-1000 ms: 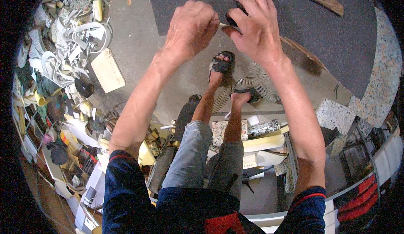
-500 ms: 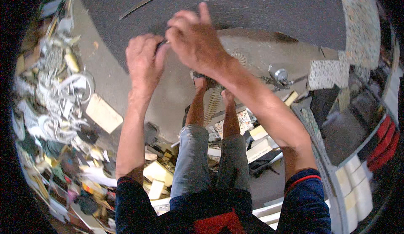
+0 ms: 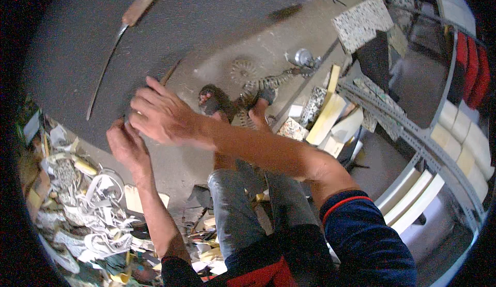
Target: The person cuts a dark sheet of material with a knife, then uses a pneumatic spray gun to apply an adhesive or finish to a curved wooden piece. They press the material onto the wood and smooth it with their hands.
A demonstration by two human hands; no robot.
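A broad dark grey sheet [image 3: 217, 24] spreads across the work surface before me. My left hand [image 3: 128, 145] is closed at its near edge, fingers bent and pressed together. Right beside it, almost touching, my right hand [image 3: 165, 114] has its fingers curled in, with one digit sticking up. What lies between the fingertips is small, dark and mostly hidden. A thin brown sliver [image 3: 171, 72] shows just past the right hand; its kind is unclear. Farther off, a long knife [image 3: 123, 29] with a wooden handle and narrow blade rests on the sheet.
White and grey scraps [image 3: 103, 209] heap up at the left. On the floor are a coiled hose [image 3: 258, 85], a round metal object [image 3: 302, 57] and foam offcuts [image 3: 328, 119]. A metal rack [image 3: 413, 132] with cream and red pieces stands at the right.
Both hands have shifted left and lower in the picture as the view turned. The whole knife with its wooden handle now shows, where only a strip of blade was visible.
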